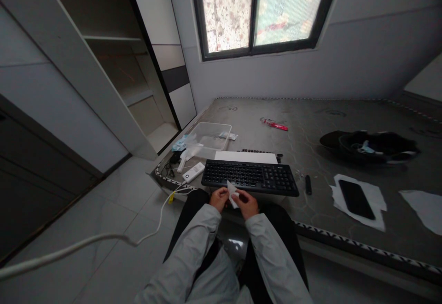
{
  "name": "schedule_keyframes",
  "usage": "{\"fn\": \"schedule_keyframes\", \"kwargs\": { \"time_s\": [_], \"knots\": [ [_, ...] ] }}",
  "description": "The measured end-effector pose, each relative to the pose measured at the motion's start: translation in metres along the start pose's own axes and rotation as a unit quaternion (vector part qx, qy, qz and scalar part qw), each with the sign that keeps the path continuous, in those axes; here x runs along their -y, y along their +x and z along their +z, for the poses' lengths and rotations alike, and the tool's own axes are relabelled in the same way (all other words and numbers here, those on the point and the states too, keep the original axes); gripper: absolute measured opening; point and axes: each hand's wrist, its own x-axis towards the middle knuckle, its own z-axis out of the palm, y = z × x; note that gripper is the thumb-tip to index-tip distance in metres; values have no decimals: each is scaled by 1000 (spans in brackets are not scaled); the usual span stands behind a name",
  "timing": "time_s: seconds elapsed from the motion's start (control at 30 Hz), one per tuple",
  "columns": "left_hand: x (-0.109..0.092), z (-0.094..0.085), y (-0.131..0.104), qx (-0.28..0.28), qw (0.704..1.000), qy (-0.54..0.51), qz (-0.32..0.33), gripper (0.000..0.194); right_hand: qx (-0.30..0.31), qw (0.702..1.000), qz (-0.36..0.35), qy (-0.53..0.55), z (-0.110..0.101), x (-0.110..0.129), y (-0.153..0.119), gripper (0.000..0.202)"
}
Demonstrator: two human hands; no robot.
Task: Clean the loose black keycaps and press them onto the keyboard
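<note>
In the head view, the left hand [219, 199] is curling inward, its thumb and fingertips closing together on the left edge of a thin, crumpled, white tissue-like sheet [232, 189]. The right hand [247, 203] is pinching the same sheet from the other side, its thumb and index finger drawn together and its remaining fingers bending toward the palm. The sheet is pointing upward between the two hands, above the person's lap, with its tip overlapping the near edge of a long black plastic keyboard [248, 175] in view; whether it is touching the keys, I cannot tell.

The keyboard is lying on a grey patterned mattress [311, 119], in front of a flat white rectangular panel [245, 157]. Small black pieces [257, 151] are lining the panel's far edge. To the left, a white rectangular block [194, 172] is resting near the keyboard, with a white cable [160, 216] running down toward the floor. Behind the block, a clear plastic box [217, 124] is sitting open. On the keyboard's right, a short black stick-shaped object [308, 184] is lying nearby, and farther right a black phone [357, 199] is resting on a white paper sheet [379, 196].
</note>
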Motion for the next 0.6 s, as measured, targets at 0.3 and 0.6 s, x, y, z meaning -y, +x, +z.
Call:
{"fn": "schedule_keyframes", "kwargs": {
  "time_s": [0.3, 0.6],
  "knots": [
    [-2, 3, -4, 8, 1000, 13, 24, 29, -28, 1000, 7, -6, -2, 6, 1, 37],
    [-3, 2, -3, -26, 999, 10, 21, 35, 19, 998, 5, 60, 1, -11, 4, 38]
  ]
}}
